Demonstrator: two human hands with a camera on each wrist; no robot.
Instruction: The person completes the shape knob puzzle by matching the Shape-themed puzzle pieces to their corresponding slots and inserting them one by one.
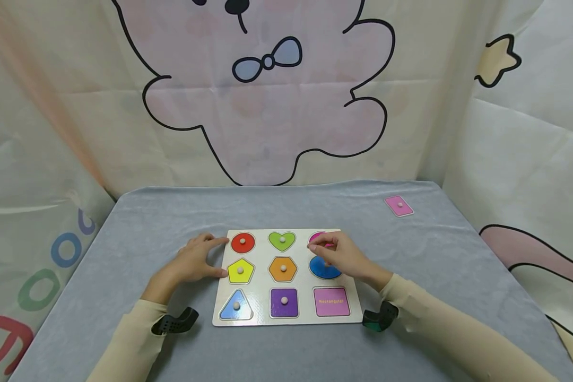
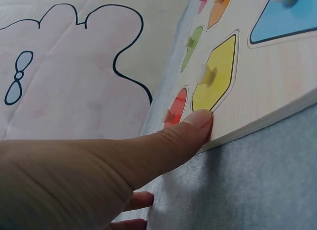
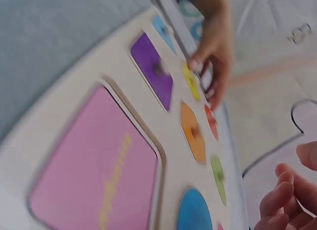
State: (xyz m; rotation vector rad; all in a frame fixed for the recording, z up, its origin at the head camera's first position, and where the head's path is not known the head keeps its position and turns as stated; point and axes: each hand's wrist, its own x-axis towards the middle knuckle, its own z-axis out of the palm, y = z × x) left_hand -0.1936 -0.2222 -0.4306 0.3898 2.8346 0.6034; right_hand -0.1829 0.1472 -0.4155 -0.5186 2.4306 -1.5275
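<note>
A white shape puzzle board [image 1: 260,307] lies on the table with knobbed pieces in its recesses. My left hand [image 1: 196,260] rests at its left side, thumb and forefinger spread and touching the edge near the red circle [image 1: 243,243] and yellow pentagon [image 1: 241,272]. Over the upper right corner hovers my right hand [image 1: 341,257], partly covering the magenta piece [image 1: 315,236] and the blue oval [image 1: 323,269]. Its fingers are loosely bent, with nothing visible between thumb and fingertips in the right wrist view. The lower right recess [image 3: 94,170] is pink with a yellow printed word and holds no piece.
A pink rectangular piece [image 1: 399,206] with a knob lies near the table's far right corner. Grey-blue cloth [image 1: 172,212] covers the table. Printed curtains [image 1: 267,116] hang behind and at both sides.
</note>
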